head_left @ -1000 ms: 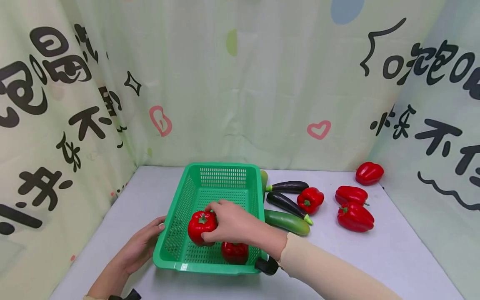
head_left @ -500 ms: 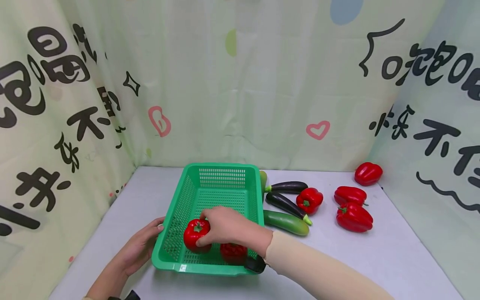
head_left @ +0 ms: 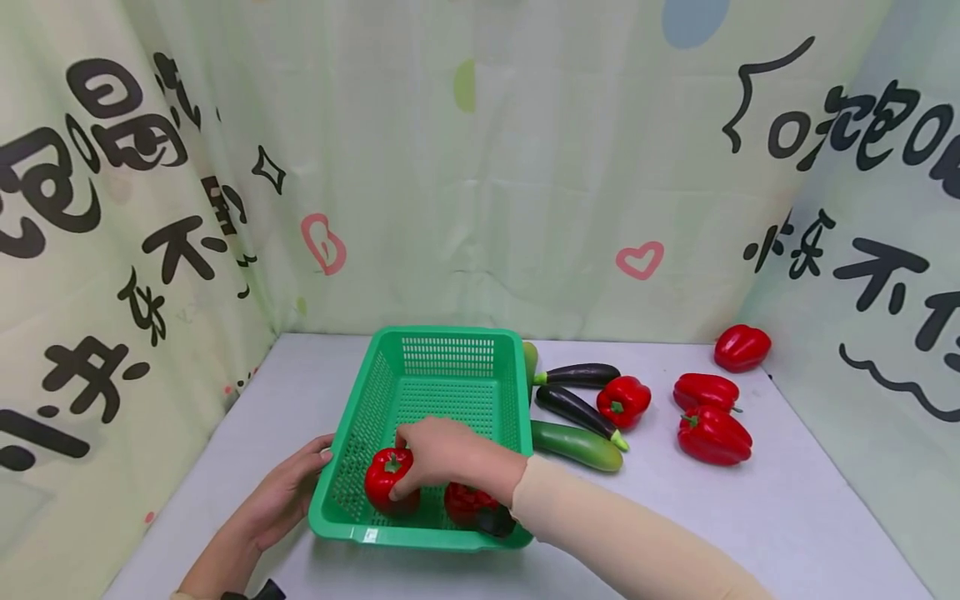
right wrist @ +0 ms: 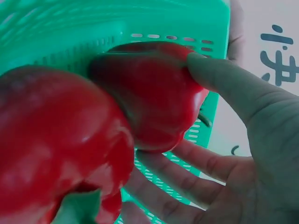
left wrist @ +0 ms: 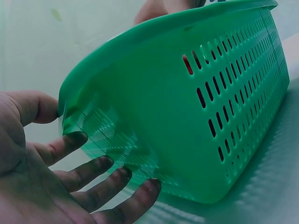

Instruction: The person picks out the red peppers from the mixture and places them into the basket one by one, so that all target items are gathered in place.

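My right hand [head_left: 446, 454] is down inside the green plastic basket [head_left: 431, 537] and grips a red bell pepper [head_left: 381, 485] near the front left corner. In the right wrist view its thumb lies on top of the pepper [right wrist: 154, 93], with fingers along the lower side. A second red bell pepper [right wrist: 56, 130] lies beside it, partly under the right wrist in the head view. My left hand [left wrist: 37, 163] is at the basket's left side. Its thumb touches the rim, and its loosely spread fingers lie against the outer wall.
Right of the basket lie two eggplants [head_left: 577, 375], a green cucumber-like vegetable [head_left: 576, 446], another green one [head_left: 530, 362] partly hidden by the basket, and a red bell pepper [head_left: 624, 402]. Several more red bell peppers [head_left: 715, 436] lie farther right on the white table [head_left: 795, 517]. Curtains surround the table.
My right hand has carried the bell pepper left and down toward the basket's front left corner. My left hand stays at the basket's side.
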`<control>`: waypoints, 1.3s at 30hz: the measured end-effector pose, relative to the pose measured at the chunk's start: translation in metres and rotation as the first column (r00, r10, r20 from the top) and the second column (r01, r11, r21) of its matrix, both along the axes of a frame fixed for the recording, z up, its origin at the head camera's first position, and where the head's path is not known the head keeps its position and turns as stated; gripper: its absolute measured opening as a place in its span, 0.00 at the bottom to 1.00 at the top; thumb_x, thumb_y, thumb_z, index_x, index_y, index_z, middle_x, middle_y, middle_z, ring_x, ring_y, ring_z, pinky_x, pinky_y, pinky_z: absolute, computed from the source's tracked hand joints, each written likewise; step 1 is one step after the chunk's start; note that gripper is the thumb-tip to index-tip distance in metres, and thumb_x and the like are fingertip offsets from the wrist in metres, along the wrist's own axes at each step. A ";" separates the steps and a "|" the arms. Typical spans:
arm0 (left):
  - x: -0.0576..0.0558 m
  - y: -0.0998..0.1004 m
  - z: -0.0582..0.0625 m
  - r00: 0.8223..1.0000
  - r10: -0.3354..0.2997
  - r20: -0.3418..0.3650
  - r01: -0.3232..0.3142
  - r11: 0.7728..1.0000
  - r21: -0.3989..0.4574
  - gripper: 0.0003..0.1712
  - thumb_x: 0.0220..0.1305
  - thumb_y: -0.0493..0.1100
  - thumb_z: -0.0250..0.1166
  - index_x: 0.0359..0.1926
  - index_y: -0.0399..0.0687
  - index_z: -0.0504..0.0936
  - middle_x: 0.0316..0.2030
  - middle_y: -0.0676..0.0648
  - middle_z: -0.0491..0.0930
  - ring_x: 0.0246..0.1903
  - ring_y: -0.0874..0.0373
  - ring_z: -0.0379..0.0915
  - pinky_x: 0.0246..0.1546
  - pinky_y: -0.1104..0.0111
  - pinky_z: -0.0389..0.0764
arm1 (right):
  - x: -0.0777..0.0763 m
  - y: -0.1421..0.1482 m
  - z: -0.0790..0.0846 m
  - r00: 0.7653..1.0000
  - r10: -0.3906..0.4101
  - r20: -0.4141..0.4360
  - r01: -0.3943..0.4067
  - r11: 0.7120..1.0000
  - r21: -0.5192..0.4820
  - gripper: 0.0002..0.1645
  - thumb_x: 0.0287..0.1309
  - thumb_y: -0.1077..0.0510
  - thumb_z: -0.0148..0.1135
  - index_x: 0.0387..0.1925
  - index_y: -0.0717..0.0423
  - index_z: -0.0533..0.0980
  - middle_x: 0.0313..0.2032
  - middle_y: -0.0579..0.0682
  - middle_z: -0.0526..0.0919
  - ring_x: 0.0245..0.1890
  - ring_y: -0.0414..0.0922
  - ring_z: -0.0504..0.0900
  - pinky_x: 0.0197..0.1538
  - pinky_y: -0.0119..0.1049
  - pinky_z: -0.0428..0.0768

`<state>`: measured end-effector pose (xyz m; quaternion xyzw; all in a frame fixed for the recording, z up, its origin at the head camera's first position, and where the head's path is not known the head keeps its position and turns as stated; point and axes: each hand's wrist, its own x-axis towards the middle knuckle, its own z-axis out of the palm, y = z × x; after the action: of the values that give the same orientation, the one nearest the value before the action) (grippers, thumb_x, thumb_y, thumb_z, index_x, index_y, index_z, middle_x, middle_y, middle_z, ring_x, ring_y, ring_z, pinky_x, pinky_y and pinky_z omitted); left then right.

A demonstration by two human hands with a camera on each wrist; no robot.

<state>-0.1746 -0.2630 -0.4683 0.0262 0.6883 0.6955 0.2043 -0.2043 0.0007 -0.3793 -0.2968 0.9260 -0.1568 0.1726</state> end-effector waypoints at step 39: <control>0.000 0.000 -0.001 1.000 -0.016 -0.014 0.016 1.000 0.000 0.34 0.83 0.54 0.45 0.78 0.37 0.53 0.62 0.47 0.71 0.59 0.56 0.71 0.56 0.63 0.80 | -0.019 0.059 0.008 0.913 0.376 -0.160 -0.378 0.926 0.019 0.21 0.68 0.39 0.65 0.55 0.44 0.82 0.52 0.42 0.82 0.53 0.38 0.79 0.57 0.30 0.78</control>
<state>-0.1744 -0.2628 -0.4693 0.0369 0.6894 0.6938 0.2050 -0.2230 0.0602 -0.3717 -0.4826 0.8612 -0.1020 0.1223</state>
